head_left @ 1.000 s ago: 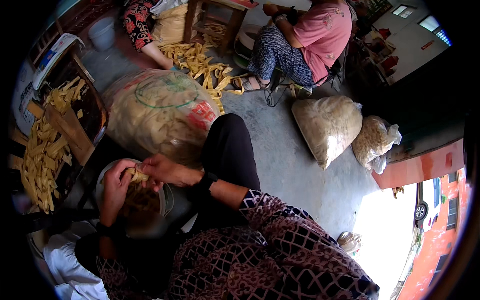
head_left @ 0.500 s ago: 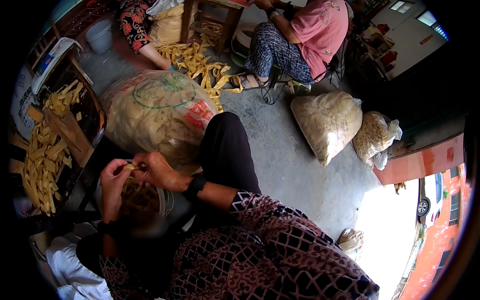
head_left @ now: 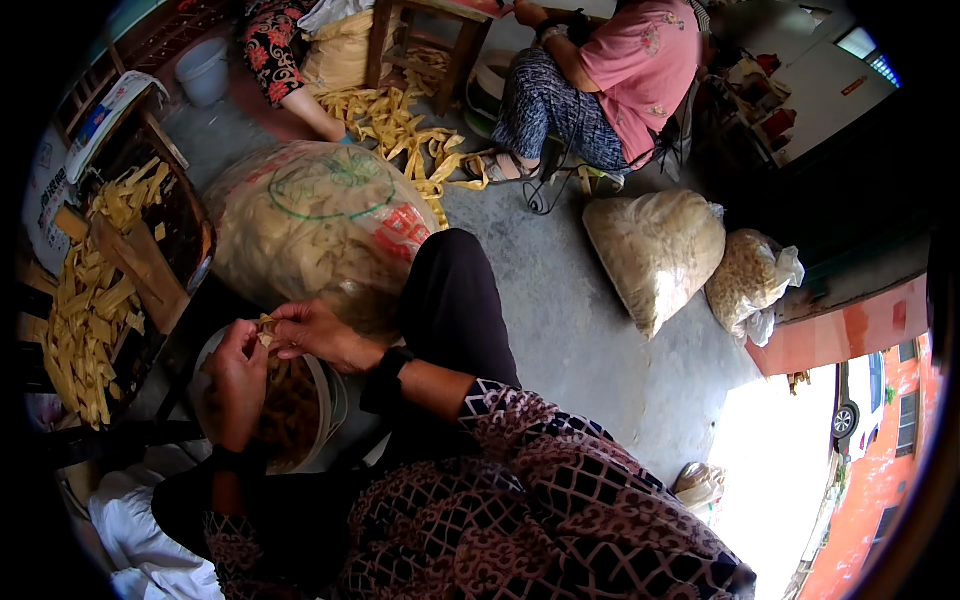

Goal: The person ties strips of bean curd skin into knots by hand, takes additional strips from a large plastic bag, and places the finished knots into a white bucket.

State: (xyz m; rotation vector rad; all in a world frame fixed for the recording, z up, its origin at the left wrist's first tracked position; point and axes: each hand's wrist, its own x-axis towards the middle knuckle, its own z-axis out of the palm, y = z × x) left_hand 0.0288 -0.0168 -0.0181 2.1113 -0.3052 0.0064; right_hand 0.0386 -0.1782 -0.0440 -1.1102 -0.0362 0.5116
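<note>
Over a pail (head_left: 326, 395) of brownish pieces, my two hands meet fingertip to fingertip. My left hand (head_left: 240, 372) has its fingers pinched on a small tan strip (head_left: 266, 328). From the other side, the thumb and fingers of my right hand (head_left: 325, 337) are closed on the same strip. Most of the strip is hidden by my fingers. A big clear plastic sack (head_left: 300, 235), stuffed with pale material, stands just beyond my hands. To the left, flat yellow-tan strips (head_left: 85, 335) are heaped on a dark worktop with a wooden board (head_left: 138, 268) among them.
A person in a pink top (head_left: 640, 70) sits beyond, near a wooden stool (head_left: 462, 55). Long yellow strips (head_left: 400, 125) lie on the floor there. Two filled sacks (head_left: 660, 250) stand to the right, and a grey-white bucket (head_left: 203, 73) at the far left.
My left hand has lowered slightly and turned, and moved right. My right fingers have shifted on the strip. More of the pail's contents shows beneath my hands.
</note>
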